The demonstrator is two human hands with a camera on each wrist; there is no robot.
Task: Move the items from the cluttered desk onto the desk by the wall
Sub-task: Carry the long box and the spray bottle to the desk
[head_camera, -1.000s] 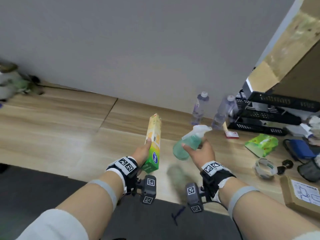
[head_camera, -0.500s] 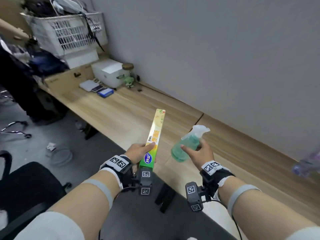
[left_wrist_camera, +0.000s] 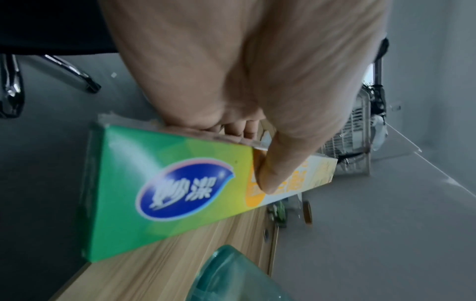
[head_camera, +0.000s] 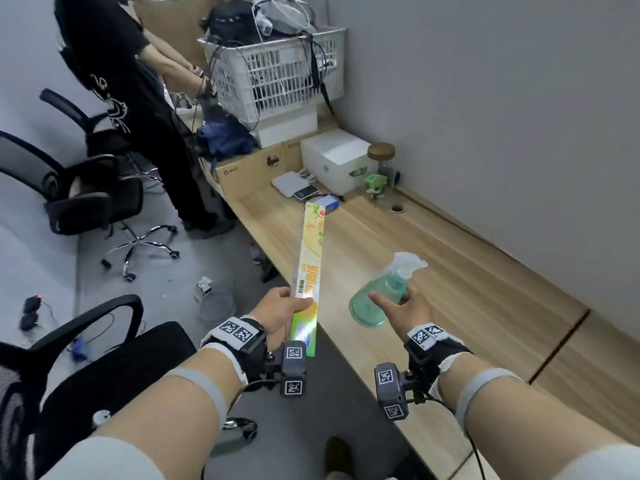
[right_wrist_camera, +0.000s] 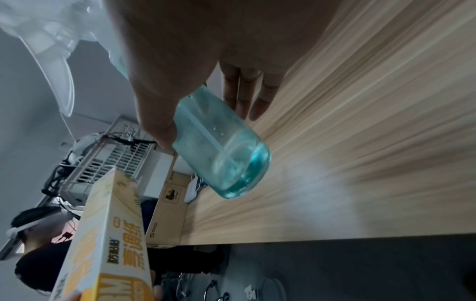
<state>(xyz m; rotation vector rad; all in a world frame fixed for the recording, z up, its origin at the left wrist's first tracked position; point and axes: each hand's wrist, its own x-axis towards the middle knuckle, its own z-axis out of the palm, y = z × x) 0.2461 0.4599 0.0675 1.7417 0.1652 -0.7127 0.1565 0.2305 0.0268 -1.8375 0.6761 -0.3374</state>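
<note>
The long wooden tabletop (head_camera: 433,271) ran along the grey wall, with its bare stretch directly ahead of and below both hands. At its far end stood a white basket (head_camera: 277,77) full of cables, a cardboard box (head_camera: 249,171) and a white box (head_camera: 336,157); another person stood beside that end.

The long box (head_camera: 310,268) of wrap was in the air above the near edge of the tabletop. Its long axis pointed away from the person and up, roughly along the tabletop's length. The left hand (head_camera: 280,311) clamped it near its lower end, thumb pressed on the printed face and fingers behind.

The spray bottle (head_camera: 379,296) hung over the tabletop just right of the box, tilted, with its base toward the person and its nozzle away. The right hand (head_camera: 403,308) cradled it from below, with the thumb against its side.

Judging by this, the right hand lay nearer the wall, so the bottle seemed easiest to set down first.
</note>
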